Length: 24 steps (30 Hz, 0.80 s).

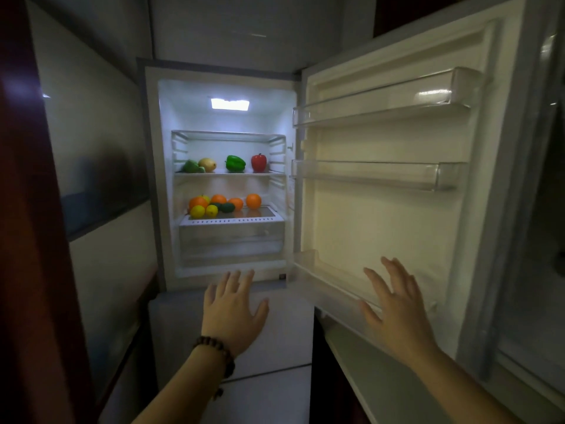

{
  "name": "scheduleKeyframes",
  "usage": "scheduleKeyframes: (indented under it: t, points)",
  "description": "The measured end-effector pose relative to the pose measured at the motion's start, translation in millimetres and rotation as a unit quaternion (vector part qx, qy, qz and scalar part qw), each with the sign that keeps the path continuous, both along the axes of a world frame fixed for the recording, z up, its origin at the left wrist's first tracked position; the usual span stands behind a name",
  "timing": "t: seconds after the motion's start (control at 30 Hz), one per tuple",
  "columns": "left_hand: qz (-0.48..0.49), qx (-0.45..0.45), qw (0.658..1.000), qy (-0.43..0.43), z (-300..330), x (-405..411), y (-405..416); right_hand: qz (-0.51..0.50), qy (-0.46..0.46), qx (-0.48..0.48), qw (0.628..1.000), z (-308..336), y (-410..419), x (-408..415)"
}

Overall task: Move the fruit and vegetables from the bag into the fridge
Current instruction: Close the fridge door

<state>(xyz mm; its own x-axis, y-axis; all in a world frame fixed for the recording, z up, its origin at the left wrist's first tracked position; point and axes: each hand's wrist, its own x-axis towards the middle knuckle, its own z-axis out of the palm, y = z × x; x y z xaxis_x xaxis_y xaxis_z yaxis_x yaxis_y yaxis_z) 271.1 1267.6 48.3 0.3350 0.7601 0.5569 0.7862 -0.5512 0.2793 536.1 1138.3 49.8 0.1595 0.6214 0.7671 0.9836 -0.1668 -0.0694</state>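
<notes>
The fridge [153, 179] stands open and lit in front of me. On its upper shelf sit a green vegetable [192, 166], a yellow fruit [208, 164], a green pepper [235, 163] and a red pepper [259, 162]. The lower shelf holds several oranges [253, 201], two lemons [204, 211] and dark green fruit [227, 207]. My left hand [234, 310], with a bead bracelet on its wrist, is raised below the fridge opening, fingers spread, holding nothing. My right hand [397, 304] is spread in front of the lowest part of the door, also empty. No bag is in view.
The fridge door [382, 224] is swung wide to the right, with two clear door racks [376, 175] that hold nothing. A clear drawer [230, 240] sits under the lower shelf. A closed lower compartment [284, 332] is beneath my left hand. A dark wall panel [36, 209] stands close on the left.
</notes>
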Motion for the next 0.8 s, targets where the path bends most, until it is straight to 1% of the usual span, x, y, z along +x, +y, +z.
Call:
scheduleKeyframes:
  t: [0.07,0.13,0.2,0.27,0.43,0.57,0.73,0.8]
  points:
    - [-0.004,-0.016,1.000,0.012,-6,-3,-9,-0.042,0.001,-0.032,0.999,-9,-9,12]
    - [-0.004,-0.023,1.000,0.017,-11,-7,-16,-0.079,0.005,-0.085,0.993,-22,-11,21]
    - [-0.004,-0.025,1.000,0.018,-14,-11,-21,-0.104,0.007,-0.148,0.983,-38,-12,23]
    - [-0.004,-0.031,0.999,0.024,-14,-16,-24,-0.123,0.000,-0.187,0.975,-47,-15,17]
    - [0.000,-0.027,0.999,0.022,-7,-27,-25,-0.142,0.015,-0.170,0.975,-46,-14,3]
    - [0.022,-0.030,0.999,0.027,-3,-32,-32,-0.132,0.019,-0.165,0.977,-49,-12,-15]
    - [0.021,-0.036,0.999,0.027,-12,-39,-36,-0.106,0.037,-0.159,0.981,-50,-8,-62]
    - [0.024,-0.041,0.998,0.032,-16,-41,-38,-0.096,0.032,-0.161,0.982,-51,-5,-83]
